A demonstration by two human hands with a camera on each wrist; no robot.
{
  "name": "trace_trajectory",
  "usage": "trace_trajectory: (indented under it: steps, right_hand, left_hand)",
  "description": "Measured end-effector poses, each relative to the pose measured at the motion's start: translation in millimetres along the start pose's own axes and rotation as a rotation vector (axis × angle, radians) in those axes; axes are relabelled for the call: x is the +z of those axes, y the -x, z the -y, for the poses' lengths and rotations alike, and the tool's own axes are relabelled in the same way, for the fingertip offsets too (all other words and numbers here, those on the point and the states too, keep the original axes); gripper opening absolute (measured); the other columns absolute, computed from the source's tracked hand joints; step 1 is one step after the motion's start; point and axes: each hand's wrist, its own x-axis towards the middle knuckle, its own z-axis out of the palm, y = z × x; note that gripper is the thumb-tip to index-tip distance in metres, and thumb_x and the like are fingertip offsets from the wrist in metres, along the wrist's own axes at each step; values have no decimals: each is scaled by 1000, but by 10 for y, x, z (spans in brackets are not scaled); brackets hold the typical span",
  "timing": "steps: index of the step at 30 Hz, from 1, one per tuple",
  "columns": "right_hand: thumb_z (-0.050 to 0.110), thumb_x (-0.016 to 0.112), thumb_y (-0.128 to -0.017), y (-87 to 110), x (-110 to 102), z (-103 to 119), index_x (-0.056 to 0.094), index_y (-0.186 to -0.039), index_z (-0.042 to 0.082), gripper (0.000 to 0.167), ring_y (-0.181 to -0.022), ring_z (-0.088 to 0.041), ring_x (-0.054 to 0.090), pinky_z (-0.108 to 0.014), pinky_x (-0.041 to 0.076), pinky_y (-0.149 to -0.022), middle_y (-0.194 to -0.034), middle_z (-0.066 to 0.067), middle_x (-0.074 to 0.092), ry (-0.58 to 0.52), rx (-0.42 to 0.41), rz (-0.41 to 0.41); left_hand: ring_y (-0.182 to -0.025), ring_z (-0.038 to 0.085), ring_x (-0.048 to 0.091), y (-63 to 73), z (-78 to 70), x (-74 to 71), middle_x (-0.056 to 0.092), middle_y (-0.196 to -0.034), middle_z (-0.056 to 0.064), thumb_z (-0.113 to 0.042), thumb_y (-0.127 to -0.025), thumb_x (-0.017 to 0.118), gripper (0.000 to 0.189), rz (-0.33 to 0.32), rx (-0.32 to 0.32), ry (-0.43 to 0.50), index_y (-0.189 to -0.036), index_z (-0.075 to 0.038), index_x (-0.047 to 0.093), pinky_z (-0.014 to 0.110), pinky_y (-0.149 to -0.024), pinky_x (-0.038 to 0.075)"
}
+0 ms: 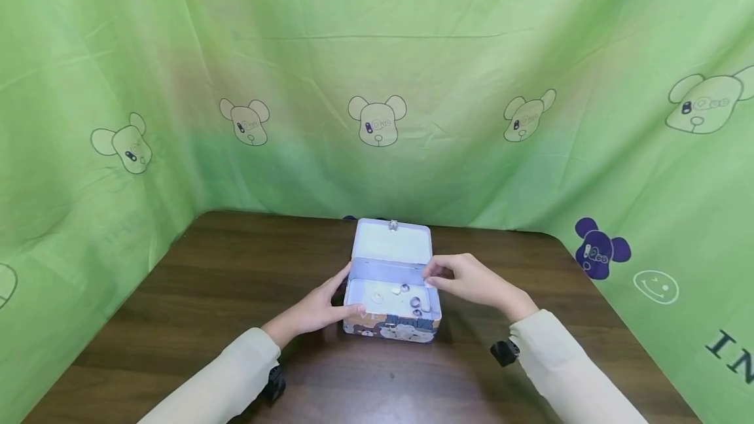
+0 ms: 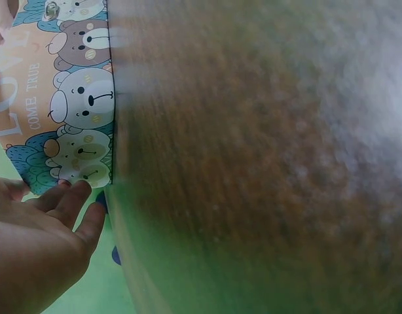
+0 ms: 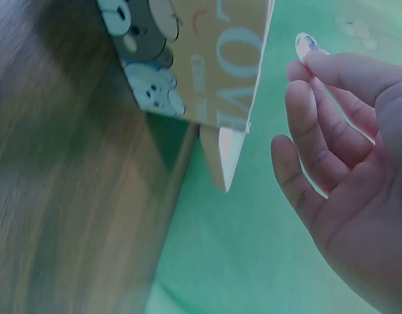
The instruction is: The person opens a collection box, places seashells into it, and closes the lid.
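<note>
An open tin box (image 1: 391,329) with cartoon bears on its front stands on the table, its hinged lid (image 1: 393,242) raised at the back. Inside lie several small trinkets; some look like silver rings (image 1: 415,302), others are small pale pieces (image 1: 377,298). My left hand (image 1: 315,309) rests against the box's left side with extended fingers, the thumb over the front rim. Above the right rim, my right hand (image 1: 471,280) pinches a small whitish piece (image 3: 306,44) between thumb and index finger. Its dark marking shows in the right wrist view, but its kind is unclear.
The box stands on a dark wooden table (image 1: 247,260). Green cloth (image 1: 377,175) printed with bear heads hangs behind the table and along both sides. A metal clasp (image 1: 393,224) sits on the lid's upper edge.
</note>
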Motion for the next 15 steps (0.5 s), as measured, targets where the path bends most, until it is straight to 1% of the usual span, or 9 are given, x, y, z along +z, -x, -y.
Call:
trace_trajectory:
  steps: [3,8,10,15]
  right_hand:
    - [12,68,-97,-49,41,32,72,-99,12,5,-77,-7,59,-28,50,-71,-86,3,69,-8,-4,14]
    - [12,67,-98,-101,130,39,72,-100,9,6,-77,-7,59,-28,50,-71,-85,9,67,-24,-5,27]
    - [12,67,-98,-111,164,39,72,-100,9,6,-77,-7,59,-28,50,-71,-85,9,68,-31,-6,27]
    - [11,66,-98,-134,231,29,72,-101,8,8,-78,-7,60,-29,51,-72,-87,-1,70,-39,-18,38]
  left_hand:
    - [-148,33,21,0,6,-3,18,-165,11,-49,-90,72,99,3,-5,5,-163,-21,12,61,-112,26]
    - [-148,34,21,-5,19,2,18,-165,11,-48,-91,72,98,1,-7,3,-163,-23,12,61,-112,25]
    - [-148,34,21,-4,20,6,18,-165,11,-49,-90,72,98,-1,-8,1,-163,-23,12,61,-112,25]
    - [-148,34,21,-5,11,4,18,-165,11,-49,-90,72,98,2,-10,2,-163,-22,12,61,-112,25]
